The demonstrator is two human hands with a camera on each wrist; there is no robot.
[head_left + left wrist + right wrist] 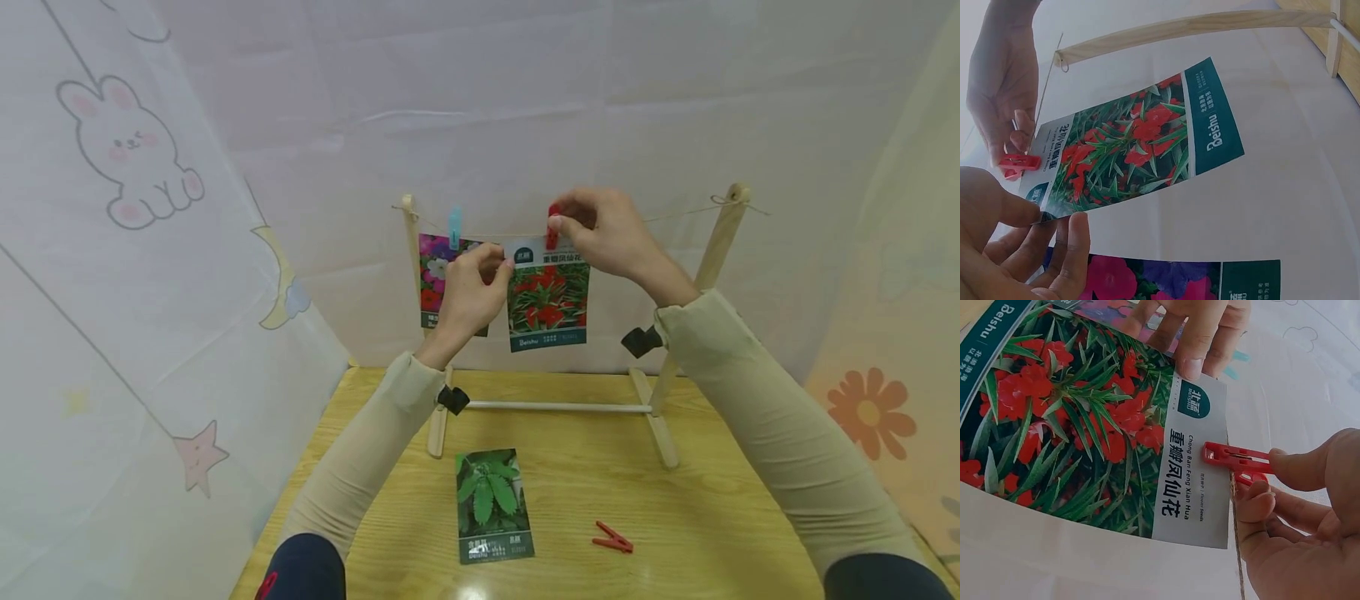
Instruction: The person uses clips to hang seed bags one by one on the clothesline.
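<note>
A seed packet with red flowers (548, 304) hangs at a twine line, its top edge against the string. My left hand (474, 290) pinches the packet's upper left corner between thumb and fingers. With thumb and fingertips, my right hand (611, 233) grips a red clothespin (1238, 457), whose jaws sit over the packet's top edge and the twine (1236, 550). Left of it hangs a second packet with pink and purple flowers (432, 279), held by a light blue clothespin (455, 229) and partly hidden behind my left hand.
The twine runs between two wooden posts (722, 242) of a stand with a white crossbar (555, 407). On the wooden table (390, 500) lie a green-leaf seed packet (493, 506) and another red clothespin (613, 538). A pale printed sheet (480, 108) stands behind.
</note>
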